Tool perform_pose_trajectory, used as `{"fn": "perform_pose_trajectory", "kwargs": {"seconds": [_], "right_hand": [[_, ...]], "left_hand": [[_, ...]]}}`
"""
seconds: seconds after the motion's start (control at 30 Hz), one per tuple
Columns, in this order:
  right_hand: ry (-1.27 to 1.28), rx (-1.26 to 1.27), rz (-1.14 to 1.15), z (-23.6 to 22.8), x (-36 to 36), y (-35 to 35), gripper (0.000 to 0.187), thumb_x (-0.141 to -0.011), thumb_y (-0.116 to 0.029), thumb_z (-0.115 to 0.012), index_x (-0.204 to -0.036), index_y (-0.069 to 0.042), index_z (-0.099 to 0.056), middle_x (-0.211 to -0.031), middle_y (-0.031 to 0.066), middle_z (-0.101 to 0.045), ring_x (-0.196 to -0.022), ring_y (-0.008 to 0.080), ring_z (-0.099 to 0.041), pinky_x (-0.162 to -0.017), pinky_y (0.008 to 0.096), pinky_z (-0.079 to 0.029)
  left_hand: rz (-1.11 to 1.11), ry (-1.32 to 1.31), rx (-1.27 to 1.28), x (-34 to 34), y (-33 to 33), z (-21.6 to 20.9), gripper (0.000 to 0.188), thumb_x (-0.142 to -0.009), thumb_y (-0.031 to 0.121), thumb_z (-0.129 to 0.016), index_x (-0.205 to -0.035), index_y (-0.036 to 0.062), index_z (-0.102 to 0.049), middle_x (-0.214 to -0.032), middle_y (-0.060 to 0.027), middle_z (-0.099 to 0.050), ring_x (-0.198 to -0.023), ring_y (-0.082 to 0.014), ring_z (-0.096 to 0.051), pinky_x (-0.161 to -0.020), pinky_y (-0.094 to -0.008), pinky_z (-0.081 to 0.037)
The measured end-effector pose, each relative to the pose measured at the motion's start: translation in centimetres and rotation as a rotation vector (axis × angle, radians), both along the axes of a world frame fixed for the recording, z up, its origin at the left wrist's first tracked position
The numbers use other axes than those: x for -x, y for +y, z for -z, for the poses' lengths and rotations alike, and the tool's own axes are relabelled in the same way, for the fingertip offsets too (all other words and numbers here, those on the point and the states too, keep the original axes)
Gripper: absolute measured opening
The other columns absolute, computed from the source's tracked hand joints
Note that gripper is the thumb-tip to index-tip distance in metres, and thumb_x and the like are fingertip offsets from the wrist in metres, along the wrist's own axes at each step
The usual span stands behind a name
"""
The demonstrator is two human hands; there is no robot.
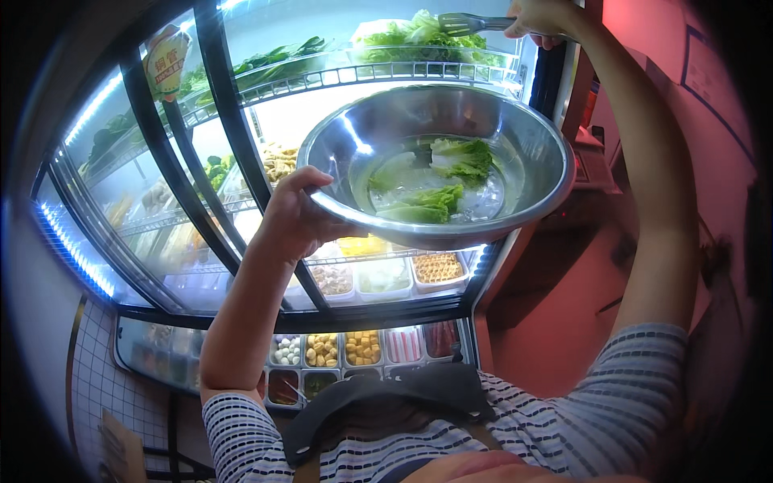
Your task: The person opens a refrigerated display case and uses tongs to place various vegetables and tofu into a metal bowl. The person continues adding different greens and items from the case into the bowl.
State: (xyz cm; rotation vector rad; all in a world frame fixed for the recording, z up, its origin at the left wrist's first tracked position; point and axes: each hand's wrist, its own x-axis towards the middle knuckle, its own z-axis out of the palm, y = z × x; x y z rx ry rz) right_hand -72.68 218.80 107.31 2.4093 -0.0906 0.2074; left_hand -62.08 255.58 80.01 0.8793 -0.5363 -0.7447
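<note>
A wide steel bowl (pixel 527 181) is held up before the open part of a lit display fridge, with a few green lettuce leaves (pixel 463 161) in it. My left hand (pixel 294 213) grips the bowl's rim at its near left side, thumb over the edge. Raised high at the upper right, my right hand (pixel 546 22) is closed on metal tongs (pixel 465 24). Their slotted end touches or overlaps the heap of lettuce (pixel 411 47) on the top shelf; I cannot tell whether a leaf is between the jaws.
The fridge's dark door frames (pixel 229 105) stand left of the bowl. A wire rail (pixel 322 78) edges the top shelf. Below are white tubs of food (pixel 439 270) and a lower row of trays (pixel 362 348). Reddish wall (pixel 644 40) rises at the right.
</note>
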Motion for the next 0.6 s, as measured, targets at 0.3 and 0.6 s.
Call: {"fn": "perform_pose_trajectory", "kwargs": {"seconds": [0.3, 0.6], "right_hand": [[-0.464, -0.414, 0.176, -2.6, 8.5, 5.8, 0.024, -0.084, -0.021, -0.072, -0.098, -0.003, -0.075, -0.064, 0.0062, -0.066, -0.057, 0.0164, -0.065, -0.054, 0.0330, -0.052], [-0.246, -0.409, 0.338, 0.7, 11.5, 16.4, 0.044, -0.085, -0.035, -0.077, -0.107, 0.002, -0.071, -0.085, 0.0104, -0.070, -0.077, 0.0179, -0.067, -0.068, 0.0312, -0.055]], "left_hand": [[0.010, 0.026, 0.021, -1.0, -0.3, 0.6, 0.061, -0.083, 0.018, -0.056, -0.128, -0.0160, -0.031, -0.099, -0.0342, -0.064, -0.086, -0.0462, -0.071, -0.077, -0.0516, -0.064], [0.069, -0.006, 0.058, -1.2, -0.8, 1.0, 0.061, -0.083, 0.018, -0.055, -0.127, -0.0167, -0.032, -0.105, -0.0349, -0.062, -0.091, -0.0493, -0.068, -0.081, -0.0559, -0.062]]}}
